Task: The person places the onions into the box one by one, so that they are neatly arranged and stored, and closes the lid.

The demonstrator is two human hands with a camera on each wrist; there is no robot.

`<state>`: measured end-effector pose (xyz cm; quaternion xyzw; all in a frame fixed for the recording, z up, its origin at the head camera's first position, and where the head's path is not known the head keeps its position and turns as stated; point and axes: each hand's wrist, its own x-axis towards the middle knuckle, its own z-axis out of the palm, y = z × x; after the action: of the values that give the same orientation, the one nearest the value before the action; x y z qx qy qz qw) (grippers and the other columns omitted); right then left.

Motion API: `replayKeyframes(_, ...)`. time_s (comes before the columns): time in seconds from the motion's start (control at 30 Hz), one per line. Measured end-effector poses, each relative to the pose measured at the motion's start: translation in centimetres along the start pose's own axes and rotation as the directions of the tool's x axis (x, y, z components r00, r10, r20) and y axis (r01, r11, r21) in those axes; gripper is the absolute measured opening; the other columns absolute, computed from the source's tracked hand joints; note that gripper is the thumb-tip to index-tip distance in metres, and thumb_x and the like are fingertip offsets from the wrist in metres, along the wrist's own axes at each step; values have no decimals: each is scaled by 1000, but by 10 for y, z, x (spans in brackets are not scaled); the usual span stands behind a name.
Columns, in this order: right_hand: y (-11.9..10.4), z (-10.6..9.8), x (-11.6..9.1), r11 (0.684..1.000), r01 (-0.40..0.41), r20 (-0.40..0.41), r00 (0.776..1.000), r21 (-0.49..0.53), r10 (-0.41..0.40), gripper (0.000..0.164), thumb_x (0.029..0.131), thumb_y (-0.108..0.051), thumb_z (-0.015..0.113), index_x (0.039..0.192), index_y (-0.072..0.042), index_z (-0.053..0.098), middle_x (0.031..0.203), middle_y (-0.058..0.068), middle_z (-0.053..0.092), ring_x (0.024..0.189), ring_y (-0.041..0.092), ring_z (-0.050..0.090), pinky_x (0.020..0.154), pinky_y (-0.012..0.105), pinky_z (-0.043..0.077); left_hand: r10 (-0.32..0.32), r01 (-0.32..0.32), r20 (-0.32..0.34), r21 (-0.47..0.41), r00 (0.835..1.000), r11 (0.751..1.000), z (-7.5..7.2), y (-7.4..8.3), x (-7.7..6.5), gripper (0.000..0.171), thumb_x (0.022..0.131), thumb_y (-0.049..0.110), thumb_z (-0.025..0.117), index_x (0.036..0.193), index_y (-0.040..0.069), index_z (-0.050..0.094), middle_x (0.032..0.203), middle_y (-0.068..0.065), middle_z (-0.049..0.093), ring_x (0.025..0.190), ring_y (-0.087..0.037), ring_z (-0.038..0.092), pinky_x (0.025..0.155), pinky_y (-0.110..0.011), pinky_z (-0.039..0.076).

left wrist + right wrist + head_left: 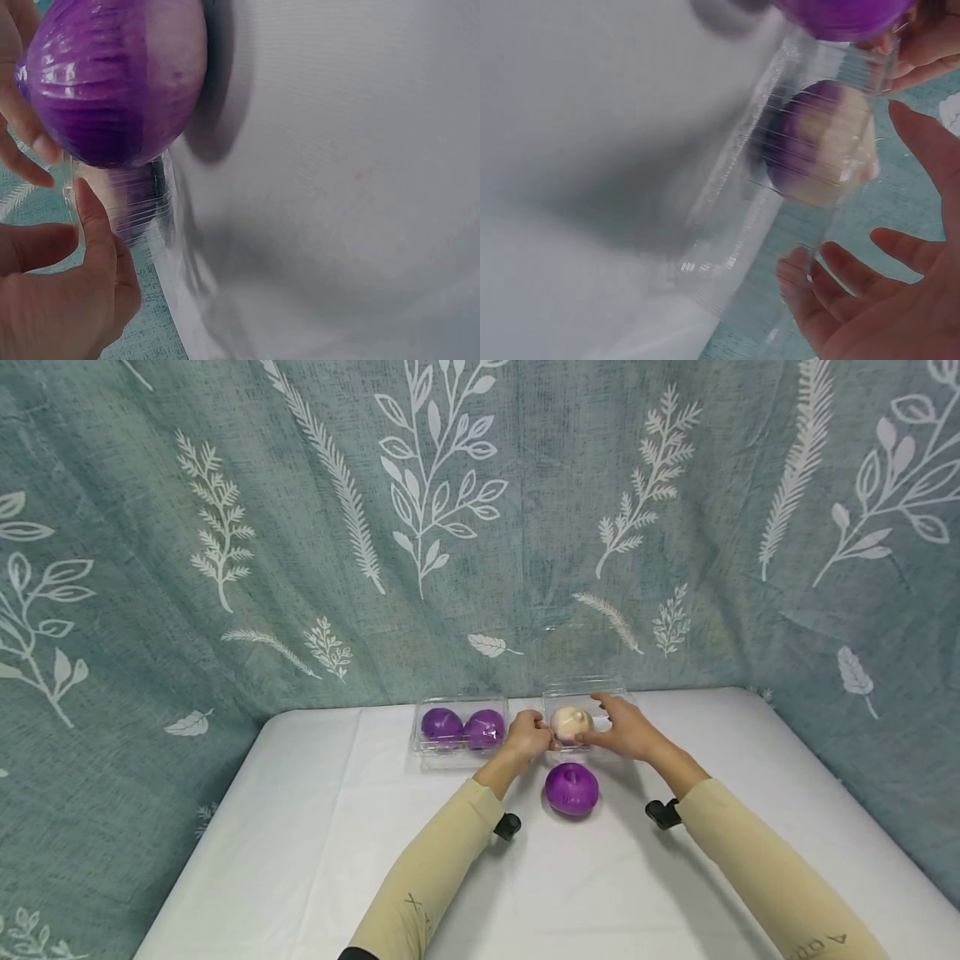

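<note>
A clear plastic clamshell box [739, 202] stands at the table's back edge, its lid [573, 687] raised behind it. Inside its left part sits a half purple, half cream onion [572, 724], the cream side up. My left hand [529, 737] pinches the box's front left rim between thumb and fingers; the left wrist view shows this grip. Over the box, my right hand [628, 731] spreads its fingers around the onion's right side, fingertips at the box rim in the right wrist view. A purple onion [572, 789] lies on the table in front of the box.
Left of my left hand stands another clear box [422, 752] with two purple onions [442, 727] in it. A patterned green curtain [525, 552] hangs right behind the white table [315, 827].
</note>
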<state>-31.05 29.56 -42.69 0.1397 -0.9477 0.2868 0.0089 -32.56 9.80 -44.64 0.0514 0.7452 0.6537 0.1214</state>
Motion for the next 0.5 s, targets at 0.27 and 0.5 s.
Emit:
replayKeyframes(0.27,-12,-12,-19,999,35,9,999,-29,-35,80,94,-28,75,151,11,34,143,37,46,126,55,50,103,66,49,7,-7,0,14,1000,1000,2,0,-1,53,95,-14,51,146,-19,37,99,-10,55,76,-21,69,84,-28,64)
replayKeyframes(0.5,-11,-16,-32,997,68,11,998,-20,-68,72,96,-25,72,147,13,39,140,37,49,123,55,53,101,66,51,7,-7,-3,-13,1000,1000,1,-2,0,54,95,-15,52,146,-19,37,96,-8,51,79,-25,70,80,-26,65)
